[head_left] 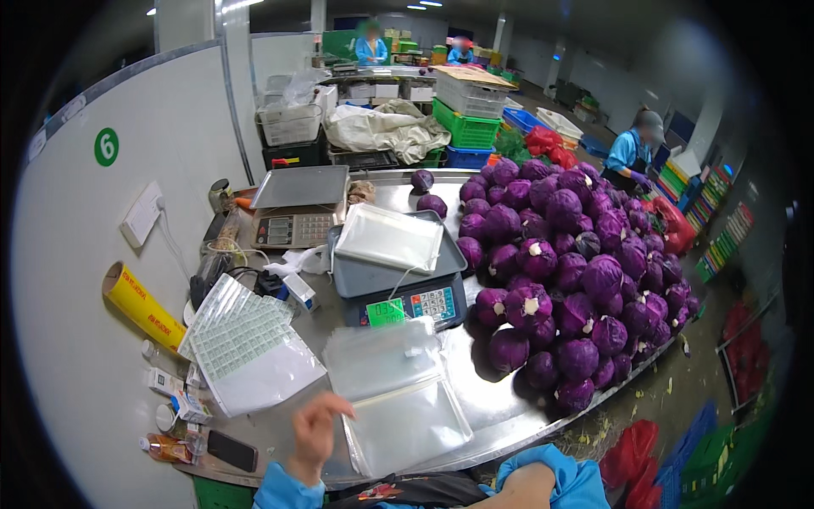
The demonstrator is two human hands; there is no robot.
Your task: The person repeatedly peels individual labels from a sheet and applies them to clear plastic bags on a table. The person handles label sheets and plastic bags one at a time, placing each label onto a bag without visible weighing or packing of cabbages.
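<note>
My left hand (315, 431) hovers by the left edge of a stack of clear plastic bags (407, 424) at the table's front edge. Its fingers are loosely bent, the forefinger reaching right, and nothing shows in them. Of my right arm (527, 487), only the bare forearm and a pushed-up blue sleeve appear at the lower edge; the hand is out of view. Behind the bags is a digital scale (398, 280) with a lit green display. Another pile of clear bags (390, 239) lies on its pan. A large heap of red cabbages (568, 280) covers the table's right side.
Label sheets (246, 339), a dark phone (232, 450), an orange-coloured bottle (165, 448) and a yellow tube (144, 310) lie along the left wall. A second scale (292, 229) stands behind. A co-worker (632, 153) stands beyond the cabbages; crates (466, 125) are stacked at the back.
</note>
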